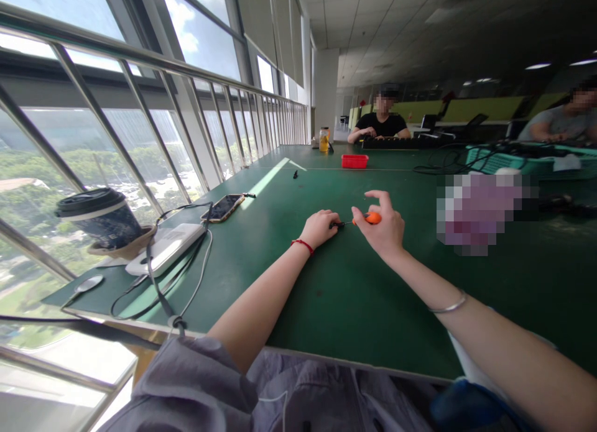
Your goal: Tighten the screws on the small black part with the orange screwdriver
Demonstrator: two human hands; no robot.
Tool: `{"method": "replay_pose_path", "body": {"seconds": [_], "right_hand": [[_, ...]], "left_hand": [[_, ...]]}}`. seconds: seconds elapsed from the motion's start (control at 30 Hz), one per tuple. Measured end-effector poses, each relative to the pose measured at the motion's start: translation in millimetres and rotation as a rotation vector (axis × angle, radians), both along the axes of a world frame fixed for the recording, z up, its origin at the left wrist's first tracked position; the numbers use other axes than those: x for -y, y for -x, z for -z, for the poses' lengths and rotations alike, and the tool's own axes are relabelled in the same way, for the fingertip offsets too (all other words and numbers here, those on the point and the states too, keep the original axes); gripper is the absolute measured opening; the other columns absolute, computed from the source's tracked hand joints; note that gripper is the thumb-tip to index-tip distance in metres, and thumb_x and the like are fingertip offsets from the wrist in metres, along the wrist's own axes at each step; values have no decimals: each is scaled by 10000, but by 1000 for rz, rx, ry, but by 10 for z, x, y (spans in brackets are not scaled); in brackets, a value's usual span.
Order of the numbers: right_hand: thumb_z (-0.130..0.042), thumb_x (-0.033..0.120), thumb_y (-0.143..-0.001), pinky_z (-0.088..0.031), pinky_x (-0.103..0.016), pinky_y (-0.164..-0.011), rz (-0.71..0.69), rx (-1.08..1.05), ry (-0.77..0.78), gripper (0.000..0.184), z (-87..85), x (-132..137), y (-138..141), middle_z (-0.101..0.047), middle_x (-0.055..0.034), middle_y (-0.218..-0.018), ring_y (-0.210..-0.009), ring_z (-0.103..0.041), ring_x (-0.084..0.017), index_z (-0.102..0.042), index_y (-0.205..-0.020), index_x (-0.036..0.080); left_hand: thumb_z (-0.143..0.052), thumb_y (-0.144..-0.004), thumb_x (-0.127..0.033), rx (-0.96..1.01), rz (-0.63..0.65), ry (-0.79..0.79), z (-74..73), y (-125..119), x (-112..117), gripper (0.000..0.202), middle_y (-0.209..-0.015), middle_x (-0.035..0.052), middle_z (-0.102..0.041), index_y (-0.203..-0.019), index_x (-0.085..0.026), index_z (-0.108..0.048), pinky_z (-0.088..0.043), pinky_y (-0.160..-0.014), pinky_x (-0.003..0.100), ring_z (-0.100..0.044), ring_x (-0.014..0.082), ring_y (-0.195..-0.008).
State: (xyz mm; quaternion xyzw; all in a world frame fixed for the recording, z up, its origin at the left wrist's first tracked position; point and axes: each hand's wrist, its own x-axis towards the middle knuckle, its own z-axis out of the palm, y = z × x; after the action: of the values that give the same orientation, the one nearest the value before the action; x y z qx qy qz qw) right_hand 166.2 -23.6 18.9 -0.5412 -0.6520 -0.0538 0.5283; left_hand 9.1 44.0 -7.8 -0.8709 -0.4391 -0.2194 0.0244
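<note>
My left hand (319,228) rests on the green table with its fingers closed on a small black part (334,225); most of that part is hidden under the fingers. In my right hand (388,232) is a screwdriver (373,218) with an orange handle. Its thin metal shaft points left and meets the black part, or comes very close to it. My right thumb lies along the handle while the index finger is raised and bent above it.
A phone (224,208), a white power bank-like box (165,250) with cables and a lidded cup (100,217) lie left. Farther off are a small black piece (295,174), a red tray (354,161), a jar (324,140) and a teal basket (527,165). Two people sit beyond.
</note>
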Motion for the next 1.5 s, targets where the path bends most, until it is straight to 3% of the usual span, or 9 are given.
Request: {"method": "replay_pose_path", "body": {"seconds": [0.13,0.33,0.43,0.53,0.63,0.87,1.07,1.3,1.5], "right_hand": [[-482,476,-818,-358,-254,-514,-44,7,7,287,21,-8,-5,-554,29,-542,-499,-540,-154,-564,-892,212],[-514,408,-782,-384,-258,-515,-40,-2,-57,371,45,-43,-22,-571,9,-679,-552,-543,-153,-513,-1078,184],[-505,465,-782,-373,-267,-515,16,-8,-32,447,23,-46,-24,-580,3,-699,-570,-548,-167,-493,-1123,176],[-468,529,-799,-352,-271,-508,22,-9,51,416,-9,-25,-22,-542,21,-583,-521,-527,-173,-546,-1029,191],[-475,485,-802,-355,-267,-516,-42,2,42,328,-21,-3,-23,-545,21,-569,-508,-522,-161,-564,-946,205],[-521,455,-764,-385,-266,-512,-22,-4,-57,445,3,-17,-35,-598,-1,-720,-584,-554,-168,-490,-1123,193],[-489,504,-790,-378,-277,-542,-8,-25,42,313,-25,5,-19,-549,19,-539,-526,-546,-173,-579,-858,212],[-544,423,-738,-395,-266,-524,-33,-25,-72,437,-2,-16,-31,-606,-13,-781,-596,-553,-158,-496,-1104,188],[-496,501,-791,-378,-276,-544,-20,2,46,309,-26,6,-17,-558,28,-529,-527,-555,-178,-562,-901,220]], "left_hand": [[-512,-801,-186,21,-8,17,-1,-3,4,209,-942,41,-659,-934,-201,-673,-487,-834,304,-594,203,-934],[-525,-795,-194,33,-14,36,15,5,-30,211,-952,38,-656,-946,-212,-671,-490,-834,289,-593,194,-947],[-524,-796,-198,38,-8,46,16,6,-36,209,-963,39,-656,-942,-211,-673,-492,-832,285,-594,194,-955],[-522,-798,-198,44,-4,43,11,7,-28,206,-969,39,-657,-934,-211,-676,-493,-836,289,-595,194,-951],[-521,-797,-194,47,-6,38,5,6,-20,204,-962,41,-657,-927,-206,-676,-495,-840,299,-597,197,-944],[-533,-784,-186,57,8,43,9,6,-32,198,-940,39,-652,-924,-208,-671,-497,-831,296,-597,191,-928],[-533,-781,-193,61,7,32,19,7,-39,181,-934,40,-647,-900,-203,-669,-497,-817,291,-594,189,-912],[-532,-785,-193,49,-2,42,17,6,-40,195,-940,37,-646,-926,-209,-666,-491,-821,285,-593,188,-928],[-529,-788,-188,56,0,46,11,7,-32,199,-944,41,-644,-928,-206,-668,-491,-821,290,-593,191,-934]]}}
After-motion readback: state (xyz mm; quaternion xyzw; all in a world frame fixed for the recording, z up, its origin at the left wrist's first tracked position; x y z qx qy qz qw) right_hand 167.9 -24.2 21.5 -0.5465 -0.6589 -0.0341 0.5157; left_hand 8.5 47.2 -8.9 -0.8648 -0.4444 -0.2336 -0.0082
